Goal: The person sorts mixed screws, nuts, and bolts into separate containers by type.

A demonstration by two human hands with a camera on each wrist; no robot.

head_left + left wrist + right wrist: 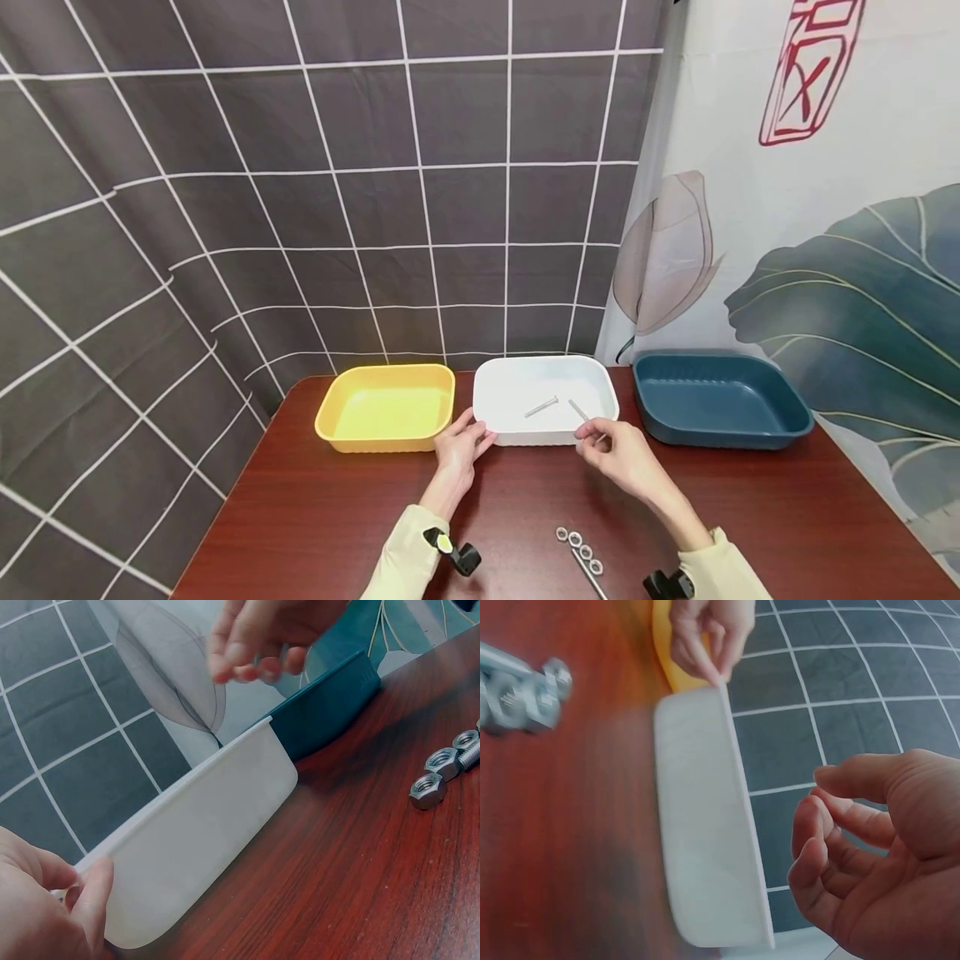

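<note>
At white tray [510, 387], left fingers [95, 892] pinching rim [174, 794], right fingers [810, 874] slack, red characters [806, 87] behind

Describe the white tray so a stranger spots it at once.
On the red-brown table, look between the yellow tray and the dark blue tray. The white tray stands there, its left end held by the left hand. Its white colour and the metal bolt lying inside set it apart.

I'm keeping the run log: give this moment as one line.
left hand: pinches white tray at rim; right hand: above it, grip unclear; nuts: on table
</note>
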